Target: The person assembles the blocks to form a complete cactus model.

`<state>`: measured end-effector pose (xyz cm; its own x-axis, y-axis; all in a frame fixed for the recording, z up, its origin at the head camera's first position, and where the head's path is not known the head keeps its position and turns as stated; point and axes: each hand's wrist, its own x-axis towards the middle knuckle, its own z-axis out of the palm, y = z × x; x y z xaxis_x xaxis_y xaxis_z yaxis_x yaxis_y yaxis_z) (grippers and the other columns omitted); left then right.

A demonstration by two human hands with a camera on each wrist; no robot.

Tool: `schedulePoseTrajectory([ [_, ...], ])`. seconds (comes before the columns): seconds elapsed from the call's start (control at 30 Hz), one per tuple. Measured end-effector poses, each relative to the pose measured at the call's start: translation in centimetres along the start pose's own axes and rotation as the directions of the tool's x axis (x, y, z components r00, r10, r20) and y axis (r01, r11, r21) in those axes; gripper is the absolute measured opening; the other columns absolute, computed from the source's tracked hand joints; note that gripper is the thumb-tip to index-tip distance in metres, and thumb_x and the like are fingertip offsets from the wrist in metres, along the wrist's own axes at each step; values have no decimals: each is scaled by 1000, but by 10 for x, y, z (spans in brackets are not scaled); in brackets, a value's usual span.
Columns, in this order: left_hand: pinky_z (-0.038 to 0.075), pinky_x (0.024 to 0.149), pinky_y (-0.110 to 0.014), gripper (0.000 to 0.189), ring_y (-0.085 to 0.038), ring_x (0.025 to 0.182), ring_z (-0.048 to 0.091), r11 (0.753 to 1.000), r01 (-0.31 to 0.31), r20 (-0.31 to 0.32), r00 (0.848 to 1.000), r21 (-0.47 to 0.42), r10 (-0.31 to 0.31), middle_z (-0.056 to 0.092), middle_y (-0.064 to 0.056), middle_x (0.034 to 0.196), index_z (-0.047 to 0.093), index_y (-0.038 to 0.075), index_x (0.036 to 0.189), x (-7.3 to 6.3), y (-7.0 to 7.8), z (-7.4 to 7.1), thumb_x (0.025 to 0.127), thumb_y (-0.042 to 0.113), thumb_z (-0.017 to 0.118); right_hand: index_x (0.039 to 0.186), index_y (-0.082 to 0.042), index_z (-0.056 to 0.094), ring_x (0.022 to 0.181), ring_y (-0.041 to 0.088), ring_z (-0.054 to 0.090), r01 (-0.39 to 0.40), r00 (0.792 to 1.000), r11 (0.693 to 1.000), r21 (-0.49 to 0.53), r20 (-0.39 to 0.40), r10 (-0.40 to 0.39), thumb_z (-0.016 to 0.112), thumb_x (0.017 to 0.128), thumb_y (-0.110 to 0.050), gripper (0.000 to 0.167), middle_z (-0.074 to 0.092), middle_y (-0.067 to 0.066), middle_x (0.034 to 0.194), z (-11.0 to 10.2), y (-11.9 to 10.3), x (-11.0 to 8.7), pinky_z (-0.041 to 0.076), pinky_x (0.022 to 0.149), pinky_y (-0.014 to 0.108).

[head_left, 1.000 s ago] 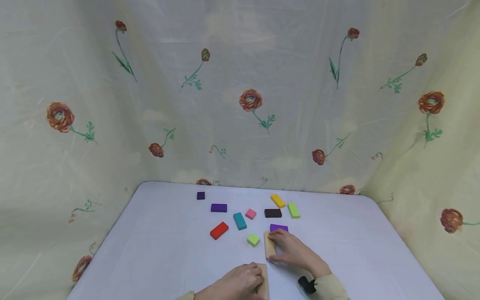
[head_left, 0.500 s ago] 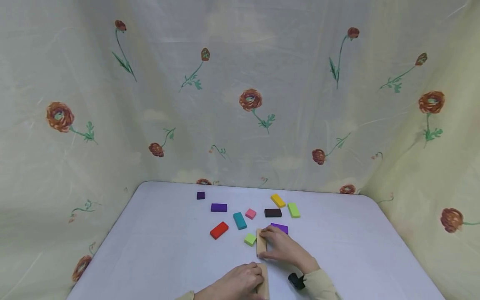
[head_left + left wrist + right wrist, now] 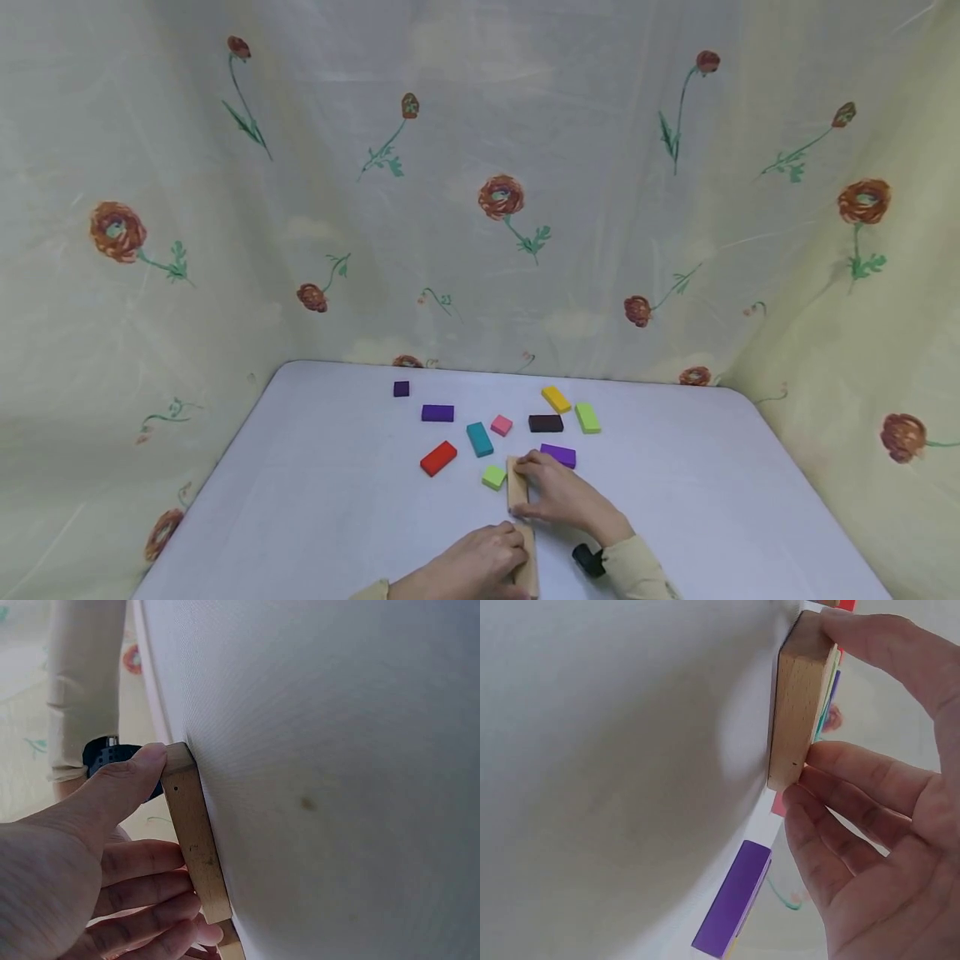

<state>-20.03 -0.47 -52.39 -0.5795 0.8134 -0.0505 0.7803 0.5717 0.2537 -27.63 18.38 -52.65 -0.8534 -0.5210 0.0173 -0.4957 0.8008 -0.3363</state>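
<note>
My left hand (image 3: 483,562) grips a plain wooden block (image 3: 527,562) on the table near its front. In the left wrist view, the thumb presses one end of this block (image 3: 196,844) while the fingers lie along its side. Just beyond it, my right hand (image 3: 562,497) holds a second plain wooden block (image 3: 517,487), thumb at the near end and fingertips toward the far end. The two blocks stand almost end to end; whether they touch I cannot tell. A small light green block (image 3: 493,477) sits at the left side of the second block.
A purple block (image 3: 558,455) lies just beyond my right hand. Farther back are red (image 3: 438,458), teal (image 3: 480,439), pink (image 3: 502,425), dark brown (image 3: 546,423), yellow (image 3: 557,399) and other blocks. A flowered curtain (image 3: 450,208) surrounds the white table (image 3: 315,500).
My right hand has slid its wooden block to the left, and the light green block has shifted left with it. My left hand and its block have stayed in place.
</note>
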Motion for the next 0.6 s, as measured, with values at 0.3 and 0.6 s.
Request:
schedulePoseTrajectory([
  [0.3, 49, 82, -15, 43, 1, 96, 55, 997, -11, -24, 1000, 78, 13, 67, 14, 102, 70, 21, 111, -1, 2, 0, 85, 55, 64, 126, -6, 62, 116, 24, 56, 6, 1000, 1000, -22, 9, -5, 75, 79, -50, 66, 58, 11, 126, 0, 2, -4, 50, 97, 42],
  [0.6, 49, 83, -16, 40, 1, 96, 55, 998, -10, -10, 1000, 63, 11, 67, 14, 102, 71, 21, 106, 1, 2, 1, 85, 54, 64, 125, -4, 63, 115, 25, 57, 5, 1000, 1000, 10, 16, -5, 70, 82, -50, 63, 58, 11, 127, 0, 1, -10, 50, 97, 43],
])
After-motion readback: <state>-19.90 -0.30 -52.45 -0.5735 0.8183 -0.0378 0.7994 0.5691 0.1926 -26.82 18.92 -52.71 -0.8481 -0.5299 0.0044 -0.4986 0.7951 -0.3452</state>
